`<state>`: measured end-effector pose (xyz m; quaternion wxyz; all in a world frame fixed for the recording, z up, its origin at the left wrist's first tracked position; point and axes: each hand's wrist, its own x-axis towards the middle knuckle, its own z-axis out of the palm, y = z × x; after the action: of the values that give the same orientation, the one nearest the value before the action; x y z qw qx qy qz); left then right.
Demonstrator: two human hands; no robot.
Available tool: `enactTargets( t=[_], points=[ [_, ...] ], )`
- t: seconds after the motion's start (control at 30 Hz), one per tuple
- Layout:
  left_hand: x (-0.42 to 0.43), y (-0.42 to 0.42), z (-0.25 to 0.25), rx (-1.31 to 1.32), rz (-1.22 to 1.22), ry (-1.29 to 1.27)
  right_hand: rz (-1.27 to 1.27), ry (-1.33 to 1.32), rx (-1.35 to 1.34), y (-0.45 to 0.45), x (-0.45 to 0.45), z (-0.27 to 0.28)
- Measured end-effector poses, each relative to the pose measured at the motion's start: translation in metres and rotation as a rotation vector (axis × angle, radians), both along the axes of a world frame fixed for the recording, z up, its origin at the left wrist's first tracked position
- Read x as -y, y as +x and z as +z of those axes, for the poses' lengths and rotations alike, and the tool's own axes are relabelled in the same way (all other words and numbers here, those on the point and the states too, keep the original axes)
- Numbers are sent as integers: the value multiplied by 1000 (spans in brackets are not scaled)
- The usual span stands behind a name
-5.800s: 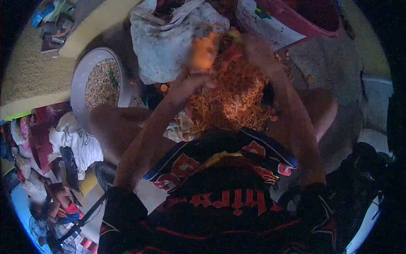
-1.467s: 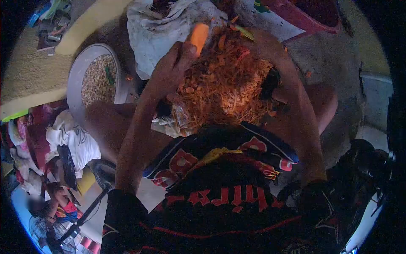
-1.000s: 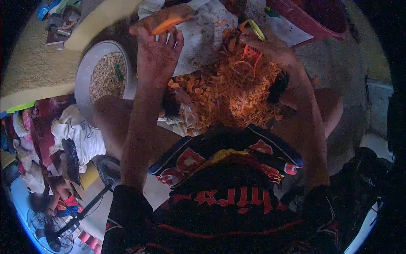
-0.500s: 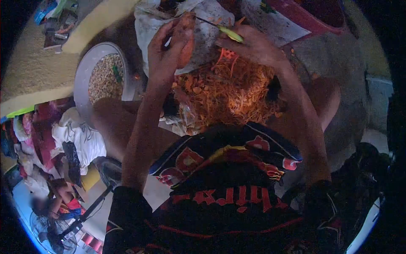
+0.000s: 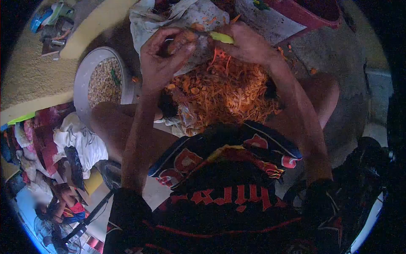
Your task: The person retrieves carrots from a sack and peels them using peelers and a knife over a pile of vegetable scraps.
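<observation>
My left hand [image 5: 165, 55] is curled around a brownish-orange piece [image 5: 184, 41], perhaps a root, partly hidden by the fingers. Closed on the yellow-green handle of a small knife [image 5: 222, 38], my right hand [image 5: 249, 45] is close beside the left. The thin blade points toward the held piece and is hard to make out. Below both hands lies a heap of orange shavings and peelings [image 5: 237, 93], with a red-orange perforated plastic piece [image 5: 220, 55] at its far edge. A pale, dirty sack [image 5: 148, 21] lies behind the hands.
At left stands a grey-white basin [image 5: 80, 80] of small pale pieces. A maroon and white tub [image 5: 304, 25] sits at the far right. White cloth [image 5: 84, 144], a fan [image 5: 55, 233] and a seated person [image 5: 63, 205] are at lower left. My bent legs flank the heap.
The knife handle has moved slightly left and down, and its blade now lies against or near the held piece. My left hand has turned a little, hiding more of that piece.
</observation>
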<state>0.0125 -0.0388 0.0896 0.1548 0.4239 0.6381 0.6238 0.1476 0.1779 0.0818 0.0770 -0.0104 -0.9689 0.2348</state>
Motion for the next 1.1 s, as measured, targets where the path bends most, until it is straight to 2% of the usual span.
enactTargets(
  t=[0.1, 0.2, 0.3, 0.37, 0.4, 0.47, 0.5, 0.57, 0.6, 0.67, 0.7, 0.8, 0.9, 0.97, 1.0, 1.07, 1.1],
  points=[
    [-3, -6, -9, -35, 41, -133, -59, -10, 110, -5, -10, -8],
    [-5, -12, -18, -68, 34, -14, -33, 29, 57, -9, -25, -36],
    [5, -10, -9, -173, -155, 32, -131, 95, 202, -5, -86, -71],
    [10, -1, -12, 375, -176, 105, -8, -45, 273, 5, -124, -62],
    [8, -1, -8, 373, -162, 106, 6, -44, 272, -1, -116, -45],
    [3, -1, 3, 780, -189, 84, -436, -62, 143, 0, -76, -8],
    [1, 0, -2, 788, -193, 84, -441, -59, 150, 6, -59, 13],
    [-2, 2, -12, 925, -132, 10, -412, -127, -253, 15, -26, 45],
    [-3, 5, -11, 930, -134, 10, -415, -125, -248, 16, -17, 47],
    [-5, 15, -5, 875, -24, -141, -311, -480, -297, 15, -5, 49],
    [-4, 17, -5, 881, -28, -136, -313, -473, -292, 14, 2, 50],
    [-5, 24, -6, 941, -97, -184, -74, -494, -487, 8, 13, 41],
    [-5, 31, -5, 977, -88, -171, -92, -433, -412, 8, 28, 23],
    [-1, 32, -11, 951, -179, -22, -99, -369, -488, 4, 36, 18],
    [-3, 29, -14, 950, -176, -19, -8, -320, -532, 5, 39, 17],
    [-12, 24, -8, 1221, -176, -91, 85, -271, -575, 4, 40, 17],
    [-11, 28, -7, 1221, -174, -90, 102, -237, -560, 4, 38, 14]
  ],
)
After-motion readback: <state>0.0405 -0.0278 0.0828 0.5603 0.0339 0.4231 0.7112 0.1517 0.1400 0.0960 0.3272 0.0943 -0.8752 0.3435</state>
